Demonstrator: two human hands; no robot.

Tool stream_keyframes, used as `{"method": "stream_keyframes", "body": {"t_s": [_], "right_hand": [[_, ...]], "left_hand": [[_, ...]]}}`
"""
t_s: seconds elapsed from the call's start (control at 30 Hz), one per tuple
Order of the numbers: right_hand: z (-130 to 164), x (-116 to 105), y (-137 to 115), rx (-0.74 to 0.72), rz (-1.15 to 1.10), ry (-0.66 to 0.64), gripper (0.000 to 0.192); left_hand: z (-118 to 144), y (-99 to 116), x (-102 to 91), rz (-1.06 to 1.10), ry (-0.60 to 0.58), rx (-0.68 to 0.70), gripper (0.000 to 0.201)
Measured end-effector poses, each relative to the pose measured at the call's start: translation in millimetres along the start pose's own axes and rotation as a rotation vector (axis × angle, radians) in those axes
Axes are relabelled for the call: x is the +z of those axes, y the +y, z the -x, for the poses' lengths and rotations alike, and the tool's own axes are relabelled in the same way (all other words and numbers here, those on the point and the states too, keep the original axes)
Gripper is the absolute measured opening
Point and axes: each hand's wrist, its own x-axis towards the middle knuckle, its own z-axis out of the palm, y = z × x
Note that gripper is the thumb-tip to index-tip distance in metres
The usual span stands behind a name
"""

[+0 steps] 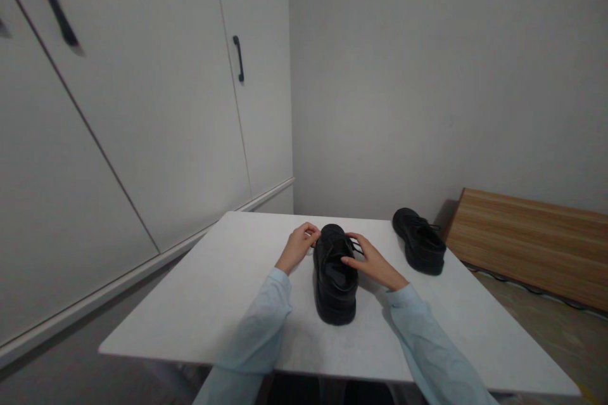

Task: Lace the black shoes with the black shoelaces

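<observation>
We note the near shoe (335, 303) upright on the table (199, 291), heel toward us, between both hands. Left hand (297, 245): fingertips nearly together beside the laces (357, 245); whether they pinch one, we cannot tell. Right hand (371, 261): half open at the shoe's right side; grip unclear. Risk, we judge: an uneven lace pull could twist the shoe. We read no brand, label or writing.

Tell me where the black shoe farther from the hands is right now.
In the head view, that black shoe sits on the right, at the far right corner of the white table, between the right hand and the wooden panel.
</observation>
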Motion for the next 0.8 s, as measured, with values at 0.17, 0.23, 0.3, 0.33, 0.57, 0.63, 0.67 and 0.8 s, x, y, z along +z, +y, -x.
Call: {"method": "stream_keyframes", "body": {"t_s": [0.17,0.23,0.3,0.33,0.57,0.63,0.67,0.8], "right_hand": [[-0.2,0.0,-0.1,-0.005,-0.015,0.005,0.059],[-0.2,0.0,0.0,0.001,-0.015,0.002,0.06],[-0.1,0.1,0.4,0.009,-0.016,0.003,0.06],[0.0,0.1,0.7,0.012,-0.016,0.006,0.06],[0.2,0.2,1.8,0.006,-0.007,0.006,0.063],[0.1,0.3,1.9,0.015,0.001,0.001,0.064],[0.1,0.5,2.0,0.017,0.002,0.001,0.064],[0.2,0.6,1.8,0.008,-0.009,0.007,0.064]], "left_hand": [[0.7,0.5,-0.7,-0.032,-0.014,0.003,0.022],[1.2,0.4,-1.1,-0.05,-0.02,0.002,0.022],[1.6,-0.2,-1.6,-0.075,-0.021,-0.001,0.022],[1.7,-0.7,-1.9,-0.091,-0.02,-0.003,0.022],[2.0,-5.0,-3.3,-0.162,-0.05,0.008,0.025],[2.2,-5.7,-3.8,-0.167,-0.057,0.012,0.025],[2.2,-6.0,-4.0,-0.165,-0.061,0.012,0.025],[1.5,-8.0,-5.0,-0.152,-0.08,-0.011,0.026]]}}
